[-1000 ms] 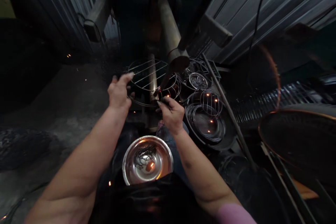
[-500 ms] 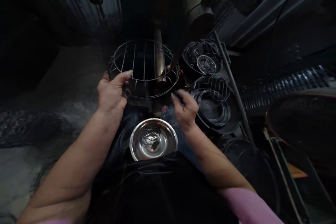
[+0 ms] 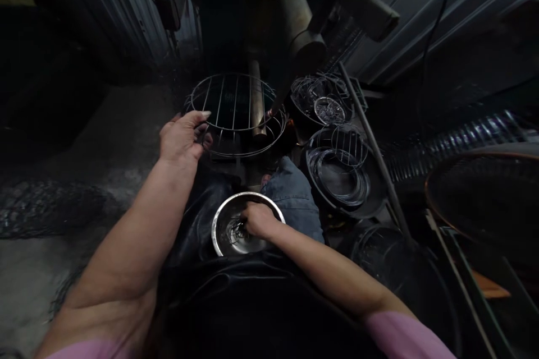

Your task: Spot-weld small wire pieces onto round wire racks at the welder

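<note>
My left hand [image 3: 182,137] grips the near left rim of a round wire basket [image 3: 236,115] that sits under a welding machine's arm [image 3: 290,61]. My right hand [image 3: 257,220] reaches down into a shiny steel bowl [image 3: 223,223] on my lap, fingers curled over a tangle of thin wire pieces [image 3: 236,231]. Whether the fingers pinch any wire is hidden.
Dark tubs hold stacked wire rings [image 3: 339,171] and more wire baskets [image 3: 326,102] to the right. A long metal rod [image 3: 374,151] leans across them. A big round mesh tray [image 3: 484,202] lies at far right. Corrugated metal walls stand behind.
My right hand has dropped from the basket's near rim down into the steel bowl. The sparks have stopped. My left hand stays on the basket rim.
</note>
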The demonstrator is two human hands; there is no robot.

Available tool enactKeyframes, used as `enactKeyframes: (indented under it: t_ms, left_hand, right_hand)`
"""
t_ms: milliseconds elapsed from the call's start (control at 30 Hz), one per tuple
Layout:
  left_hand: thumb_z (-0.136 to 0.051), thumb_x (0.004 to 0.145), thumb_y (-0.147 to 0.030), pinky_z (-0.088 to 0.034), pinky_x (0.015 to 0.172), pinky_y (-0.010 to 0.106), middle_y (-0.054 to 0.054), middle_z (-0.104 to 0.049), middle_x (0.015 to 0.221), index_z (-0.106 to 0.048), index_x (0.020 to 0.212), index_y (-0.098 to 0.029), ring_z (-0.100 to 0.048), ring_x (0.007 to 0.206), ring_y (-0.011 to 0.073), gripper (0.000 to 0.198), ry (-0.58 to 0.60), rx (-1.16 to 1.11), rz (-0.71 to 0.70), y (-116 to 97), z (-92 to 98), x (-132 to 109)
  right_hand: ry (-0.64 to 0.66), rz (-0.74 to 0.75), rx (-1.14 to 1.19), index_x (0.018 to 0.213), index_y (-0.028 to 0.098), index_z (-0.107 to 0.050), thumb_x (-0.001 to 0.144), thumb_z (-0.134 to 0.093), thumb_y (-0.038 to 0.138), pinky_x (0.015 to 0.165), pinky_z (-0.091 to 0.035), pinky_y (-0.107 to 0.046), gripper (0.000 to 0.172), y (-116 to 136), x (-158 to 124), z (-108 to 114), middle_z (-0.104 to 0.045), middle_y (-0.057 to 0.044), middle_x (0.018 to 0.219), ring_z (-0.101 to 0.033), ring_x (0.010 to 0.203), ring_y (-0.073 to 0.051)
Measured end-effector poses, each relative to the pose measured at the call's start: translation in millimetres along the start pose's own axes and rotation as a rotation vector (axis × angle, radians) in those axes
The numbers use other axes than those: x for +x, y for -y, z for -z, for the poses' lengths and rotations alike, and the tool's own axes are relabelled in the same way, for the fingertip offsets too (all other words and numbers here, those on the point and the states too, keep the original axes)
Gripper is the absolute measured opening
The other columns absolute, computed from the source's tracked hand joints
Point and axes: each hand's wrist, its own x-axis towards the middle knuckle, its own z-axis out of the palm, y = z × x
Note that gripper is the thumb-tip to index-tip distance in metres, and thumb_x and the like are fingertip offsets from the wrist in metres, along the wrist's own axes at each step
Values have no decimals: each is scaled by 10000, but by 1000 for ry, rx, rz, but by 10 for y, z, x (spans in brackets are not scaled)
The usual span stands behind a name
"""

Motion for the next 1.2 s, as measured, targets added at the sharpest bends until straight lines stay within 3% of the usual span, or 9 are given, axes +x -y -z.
enactKeyframes:
  t_ms: [267, 433, 533, 633, 733, 833, 933, 1033, 1200]
  left_hand:
    - [-799, 435, -123, -410, 451, 237, -38, -519, 614, -501, 687, -199, -487, 517, 99, 398, 62, -51, -47, 48, -16, -274]
    - [-815, 445, -149, -417, 443, 234, -46, -536, 635, -514, 706, -196, -501, 513, 99, 400, 65, -41, -91, 151, -91, -316]
    - [-814, 429, -145, -414, 445, 225, -55, -533, 636, -513, 717, -190, -506, 519, 97, 419, 46, -58, -81, 179, -141, -352]
    - [-820, 423, -147, -407, 446, 217, -54, -550, 660, -539, 755, -186, -511, 524, 94, 437, 46, -50, -88, 187, -139, -358]
    - [-833, 430, -153, -408, 452, 219, -54, -561, 672, -554, 779, -186, -514, 526, 94, 449, 63, -61, -91, 196, -105, -331]
    - [-832, 451, -150, -425, 474, 222, -58, -565, 679, -589, 829, -189, -511, 523, 86, 451, 86, -65, -81, 216, -96, -317]
    - [-830, 466, -157, -438, 488, 221, -49, -593, 735, -613, 866, -195, -538, 550, 90, 456, 89, -50, -66, 236, -117, -331]
    - [-830, 474, -163, -442, 496, 220, -46, -599, 761, -623, 874, -198, -545, 565, 90, 452, 89, -46, -64, 245, -136, -357]
    - [-831, 482, -156, -436, 502, 215, -55, -569, 708, -612, 835, -196, -524, 558, 84, 417, 95, -63, -102, 231, -140, -395]
  right_hand:
    - [-141, 18, 324, 933, 185, -775, 743, -560, 67, 797, -477, -211, 311, -288, -390, 313, -765, -44, 919, -690, 904, -174]
    - [-554, 33, 699, 948, 182, -759, 767, -594, 140, 784, -517, -261, 249, -512, -584, 665, -753, -37, 919, -688, 833, -174]
    - [-693, 92, 672, 947, 194, -755, 818, -598, 203, 764, -514, -250, 203, -531, -658, 991, -735, -32, 895, -676, 800, -159]
    - [-601, -44, 288, 870, 203, -761, 817, -579, 139, 772, -490, -251, 200, -553, -735, 1174, -719, -52, 881, -671, 842, -175]
    - [-347, -334, -91, 833, 166, -751, 814, -523, 71, 739, -486, -291, 248, -659, -751, 1096, -712, -115, 888, -685, 869, -232]
    - [-117, -487, -190, 881, 130, -740, 839, -483, 55, 728, -486, -318, 271, -775, -692, 905, -715, -163, 917, -694, 916, -278]
    - [-97, -490, -198, 883, 121, -735, 849, -486, 64, 716, -477, -319, 258, -807, -650, 869, -714, -164, 912, -693, 911, -286]
    - [-255, -314, -81, 841, 150, -728, 813, -525, 63, 696, -460, -277, 223, -729, -639, 1066, -713, -119, 888, -684, 853, -235]
    - [-762, -23, 368, 750, 187, -693, 848, -532, 167, 691, -459, -241, 190, -429, -403, 1382, -702, -43, 743, -653, 738, -169]
